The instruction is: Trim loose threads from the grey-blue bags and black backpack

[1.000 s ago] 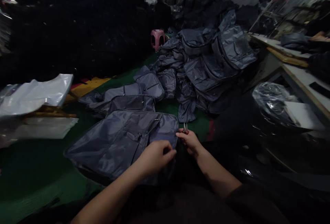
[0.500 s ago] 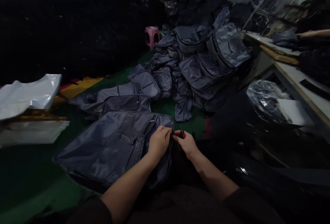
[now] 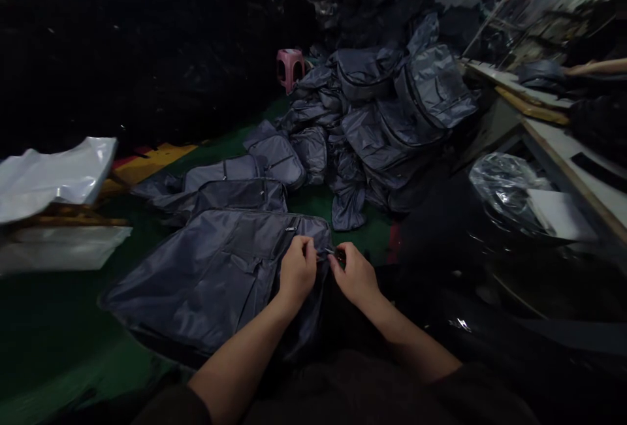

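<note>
A dark grey fabric bag (image 3: 210,275) with zips lies spread in front of me. My left hand (image 3: 298,269) is closed on the bag's edge near its upper right corner. Just to the right, my right hand (image 3: 356,273) is wrapped round small thread snips (image 3: 331,252), whose pale tip points left at that same edge. Most of the snips are hidden by my fingers. Whether a thread lies between the blades is too small to tell.
More grey bags (image 3: 372,125) are heaped ahead on the green floor. A pink stool (image 3: 290,69) stands behind them. White sheeting (image 3: 53,173) lies at left. On the right are a worktable (image 3: 582,157), clear plastic (image 3: 504,183) and another person's arm (image 3: 597,67).
The snips have turned in my right hand from pointing up to pointing left at the bag's edge. My left hand has shifted slightly left and down.
</note>
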A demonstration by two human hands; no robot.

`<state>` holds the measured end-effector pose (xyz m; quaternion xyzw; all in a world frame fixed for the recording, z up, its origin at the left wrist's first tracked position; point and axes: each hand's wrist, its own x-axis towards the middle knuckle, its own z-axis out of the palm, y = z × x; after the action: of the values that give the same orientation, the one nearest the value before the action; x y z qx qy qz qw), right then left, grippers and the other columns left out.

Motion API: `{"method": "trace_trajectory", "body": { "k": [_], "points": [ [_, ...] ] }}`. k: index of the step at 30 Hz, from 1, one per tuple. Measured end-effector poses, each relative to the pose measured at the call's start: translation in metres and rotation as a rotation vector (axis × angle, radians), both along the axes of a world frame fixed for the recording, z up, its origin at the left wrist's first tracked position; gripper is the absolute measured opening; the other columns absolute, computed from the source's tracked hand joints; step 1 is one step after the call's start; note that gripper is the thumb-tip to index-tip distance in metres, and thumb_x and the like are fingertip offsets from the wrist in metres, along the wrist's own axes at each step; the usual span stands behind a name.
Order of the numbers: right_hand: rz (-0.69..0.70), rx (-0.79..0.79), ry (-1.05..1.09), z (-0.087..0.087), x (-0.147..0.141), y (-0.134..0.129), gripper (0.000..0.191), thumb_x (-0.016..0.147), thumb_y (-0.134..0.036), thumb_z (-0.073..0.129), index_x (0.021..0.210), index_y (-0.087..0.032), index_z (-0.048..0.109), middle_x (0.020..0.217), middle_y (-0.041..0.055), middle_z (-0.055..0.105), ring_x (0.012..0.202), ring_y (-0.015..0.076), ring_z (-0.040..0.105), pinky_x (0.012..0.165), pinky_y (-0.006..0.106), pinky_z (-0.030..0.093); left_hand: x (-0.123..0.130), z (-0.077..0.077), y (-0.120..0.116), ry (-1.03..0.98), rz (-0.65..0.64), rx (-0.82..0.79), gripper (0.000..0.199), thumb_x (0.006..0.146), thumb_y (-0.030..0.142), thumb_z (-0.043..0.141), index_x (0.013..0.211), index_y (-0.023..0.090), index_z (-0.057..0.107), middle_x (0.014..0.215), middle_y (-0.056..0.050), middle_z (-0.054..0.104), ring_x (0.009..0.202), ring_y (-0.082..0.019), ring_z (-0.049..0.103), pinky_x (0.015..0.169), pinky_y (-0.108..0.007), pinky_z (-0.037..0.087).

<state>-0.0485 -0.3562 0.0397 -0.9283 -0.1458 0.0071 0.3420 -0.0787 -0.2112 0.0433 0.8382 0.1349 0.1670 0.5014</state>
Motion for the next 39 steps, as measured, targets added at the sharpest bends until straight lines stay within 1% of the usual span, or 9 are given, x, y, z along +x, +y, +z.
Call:
{"method": "trace_trajectory", "body": {
  "k": [5, 8, 12, 16, 19, 23, 27, 35, 39],
  "points": [
    [-0.049, 0.545, 0.409, -0.009, 0.005, 0.005, 0.030, 0.069, -0.038, 0.067, 0.090, -0.018, 0.061, 0.078, 0.0004, 0.062, 0.072, 0.0163, 0.055, 0.068, 0.028, 0.043, 0.003, 0.008, 0.008, 0.044, 0.156, -0.118, 0.039, 0.092, 0.044, 0.024, 0.082, 0.019, 0.051, 0.057, 0.001, 0.057, 0.055, -0.014, 0.059, 0.060, -0.025, 0.045],
    [-0.005, 0.632, 0.548, -0.006, 0.004, 0.010, 0.027, 0.070, -0.042, 0.066, 0.082, -0.017, 0.062, 0.065, -0.0024, 0.058, 0.058, 0.0115, 0.049, 0.055, 0.023, 0.039, 0.004, 0.012, 0.014, 0.089, 0.165, -0.121, 0.049, 0.091, 0.047, 0.018, 0.075, 0.018, 0.054, 0.070, -0.004, 0.063, 0.069, -0.016, 0.061, 0.066, -0.026, 0.045],
    [0.036, 0.681, 0.737, 0.001, 0.002, 0.009, 0.036, 0.074, -0.050, 0.060, 0.067, -0.015, 0.060, 0.048, -0.0049, 0.047, 0.040, 0.0066, 0.035, 0.038, 0.020, 0.021, -0.010, 0.019, 0.021, 0.209, -0.005, -0.087, 0.039, 0.080, 0.054, 0.046, 0.063, 0.020, 0.055, 0.059, 0.000, 0.059, 0.059, -0.016, 0.055, 0.055, -0.026, 0.038],
    [0.088, 0.730, 0.852, 0.001, -0.003, 0.007, 0.042, 0.080, -0.052, 0.053, 0.080, -0.013, 0.067, 0.047, -0.0044, 0.045, 0.038, 0.0059, 0.032, 0.036, 0.019, 0.017, -0.036, 0.030, 0.027, 0.418, -0.287, 0.022, 0.032, 0.066, 0.050, 0.063, 0.061, 0.020, 0.054, 0.056, 0.001, 0.056, 0.051, -0.016, 0.050, 0.048, -0.026, 0.029],
    [0.136, 0.706, 0.706, 0.001, -0.009, 0.007, 0.036, 0.081, -0.047, 0.054, 0.089, -0.015, 0.070, 0.061, -0.0004, 0.055, 0.048, 0.0089, 0.045, 0.041, 0.019, 0.031, -0.049, 0.039, 0.034, 0.460, -0.385, 0.013, 0.024, 0.074, 0.039, 0.055, 0.059, 0.020, 0.053, 0.057, 0.001, 0.056, 0.055, -0.016, 0.051, 0.051, -0.026, 0.031],
    [0.366, 0.539, 0.210, 0.008, -0.020, 0.009, 0.026, 0.083, -0.035, 0.056, 0.101, -0.022, 0.069, 0.104, 0.0063, 0.063, 0.096, 0.0186, 0.058, 0.084, 0.029, 0.045, -0.055, 0.055, 0.048, 0.506, -0.292, -0.528, 0.019, 0.076, 0.035, 0.053, 0.068, 0.019, 0.058, 0.059, 0.002, 0.058, 0.054, -0.014, 0.053, 0.051, -0.023, 0.037],
    [0.566, 0.335, 0.117, 0.014, -0.020, 0.013, 0.034, 0.085, -0.033, 0.053, 0.118, -0.028, 0.060, 0.119, 0.0036, 0.061, 0.106, 0.0194, 0.057, 0.091, 0.030, 0.044, -0.064, 0.080, 0.062, 0.444, -0.116, -0.859, 0.014, 0.068, 0.030, 0.063, 0.074, 0.018, 0.064, 0.062, 0.002, 0.064, 0.055, -0.013, 0.057, 0.053, -0.021, 0.042],
    [0.192, 0.367, 0.096, 0.007, 0.053, 0.016, 0.035, 0.084, -0.034, 0.053, 0.117, -0.026, 0.061, 0.118, 0.0031, 0.063, 0.110, 0.0215, 0.056, 0.094, 0.036, 0.043, -0.101, 0.115, 0.084, 0.426, 0.064, -0.888, 0.014, 0.058, 0.026, 0.065, 0.069, 0.018, 0.066, 0.049, 0.001, 0.059, 0.042, -0.013, 0.053, 0.041, -0.023, 0.041],
    [0.170, 0.413, 0.035, 0.032, 0.032, 0.026, 0.032, 0.085, -0.033, 0.051, 0.113, -0.024, 0.062, 0.113, 0.0057, 0.064, 0.108, 0.0224, 0.056, 0.094, 0.036, 0.042, -0.107, 0.116, 0.099, 0.279, 0.210, -0.958, 0.028, 0.057, 0.026, 0.063, 0.084, 0.016, 0.067, 0.059, -0.001, 0.065, 0.051, -0.017, 0.060, 0.048, -0.026, 0.047]
  ]
}}
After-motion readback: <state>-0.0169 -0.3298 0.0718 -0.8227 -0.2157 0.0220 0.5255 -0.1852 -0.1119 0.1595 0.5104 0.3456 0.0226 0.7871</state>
